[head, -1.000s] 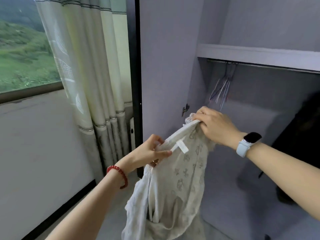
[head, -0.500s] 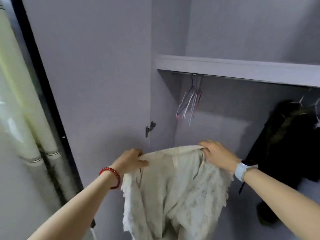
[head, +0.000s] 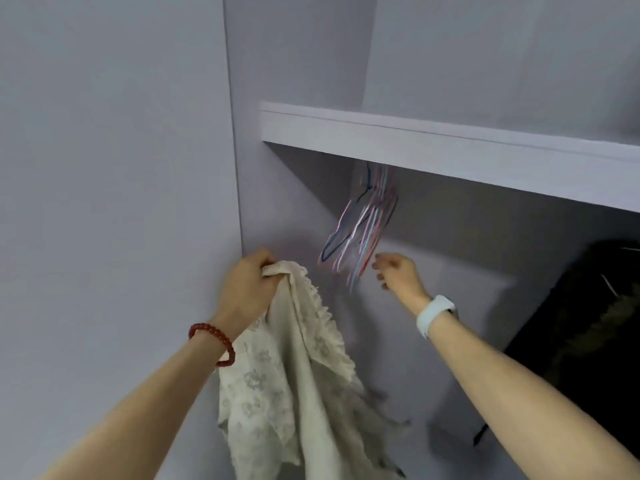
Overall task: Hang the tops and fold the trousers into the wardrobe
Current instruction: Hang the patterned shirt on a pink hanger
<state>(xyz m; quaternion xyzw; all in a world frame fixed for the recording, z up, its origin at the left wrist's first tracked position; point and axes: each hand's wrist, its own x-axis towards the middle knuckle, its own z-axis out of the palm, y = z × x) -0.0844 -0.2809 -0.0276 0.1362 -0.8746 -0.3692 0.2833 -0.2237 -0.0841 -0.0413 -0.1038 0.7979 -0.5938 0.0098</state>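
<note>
Now the left hand (head: 247,289) clenches the gathered upper edge of a cream lace top (head: 294,382), which hangs down in loose folds below the fist, in front of the wardrobe's (head: 242,133) open lower compartment. A red bead bracelet (head: 213,342) sits on that wrist. The right hand (head: 398,273) holds nothing; its fingers are loosely bent and it reaches up toward a bunch of thin coloured hangers (head: 360,230), just beside their lower ends, though motion blur makes it unclear whether it touches them. The hangers dangle tilted from under the shelf (head: 450,150). A white watch (head: 434,315) is on the right wrist. At the right edge, a dark garment (head: 581,341) hangs inside the same compartment, well apart from the top.
</note>
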